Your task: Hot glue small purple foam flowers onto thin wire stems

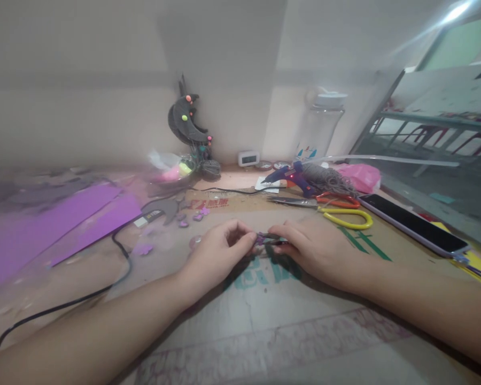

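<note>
My left hand (222,248) and my right hand (310,248) meet over the middle of the cardboard. Between their fingertips is a small purple and dark grey piece (263,239), blurred and partly covered, so its exact kind is unclear. The left thumb and forefinger pinch its left side. On its right side the right thumb and forefinger are closed. Left of my hands lie several small purple flower cutouts (146,249), some backed with grey. A pair of scissors (294,201) with orange and yellow handles rests just beyond my right hand.
A blue glue gun (282,175) with a red light lies behind the scissors, beside grey yarn (328,179). Its black cable (122,248) crosses the left side. Purple sheets (88,224), a phone (414,222), a clear bottle (323,128) and a grey moon ornament (184,120) surround the work area.
</note>
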Tool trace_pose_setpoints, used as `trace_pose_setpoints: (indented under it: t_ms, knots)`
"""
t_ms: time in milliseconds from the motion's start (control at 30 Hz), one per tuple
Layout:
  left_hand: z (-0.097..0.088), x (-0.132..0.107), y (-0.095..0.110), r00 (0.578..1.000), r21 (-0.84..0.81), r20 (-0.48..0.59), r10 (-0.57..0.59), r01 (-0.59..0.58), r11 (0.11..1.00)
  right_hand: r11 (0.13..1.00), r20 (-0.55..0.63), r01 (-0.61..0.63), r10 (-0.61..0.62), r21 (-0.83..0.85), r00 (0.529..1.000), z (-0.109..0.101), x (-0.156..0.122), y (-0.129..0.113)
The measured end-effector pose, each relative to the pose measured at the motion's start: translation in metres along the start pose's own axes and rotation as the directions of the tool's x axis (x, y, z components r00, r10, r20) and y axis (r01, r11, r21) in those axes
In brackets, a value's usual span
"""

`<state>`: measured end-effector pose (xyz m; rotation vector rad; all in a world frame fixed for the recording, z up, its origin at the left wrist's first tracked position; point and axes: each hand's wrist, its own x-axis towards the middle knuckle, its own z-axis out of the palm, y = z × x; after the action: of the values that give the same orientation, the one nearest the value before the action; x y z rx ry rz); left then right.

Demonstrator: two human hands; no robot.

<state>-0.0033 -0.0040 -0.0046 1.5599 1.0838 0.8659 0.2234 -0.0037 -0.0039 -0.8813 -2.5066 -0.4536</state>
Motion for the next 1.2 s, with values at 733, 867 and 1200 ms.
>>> trace_pose_setpoints:
  t_ms: [733, 867, 1200]
  knots:
    - [0.0005, -0.0029, 0.0001, 0.997, 0.049, 0.031, 0.069, -0.070, 0.996, 1.000, 0.049, -0.011, 0.011, 0.001, 0.999, -0.0034, -0.0005, -0.0004]
    - [0.0005, -0.0028, -0.0013, 0.997, 0.069, 0.026, 0.071, -0.073, 0.995, 1.000, 0.064, 0.003, -0.002, -0.017, 0.998, -0.0027, -0.0011, 0.0011]
    - [-0.0002, -0.0026, -0.0001, 0.997, 0.078, 0.025, 0.068, -0.069, 0.995, 1.000, 0.042, 0.012, -0.011, -0.021, 0.999, -0.0038, -0.0030, -0.0025]
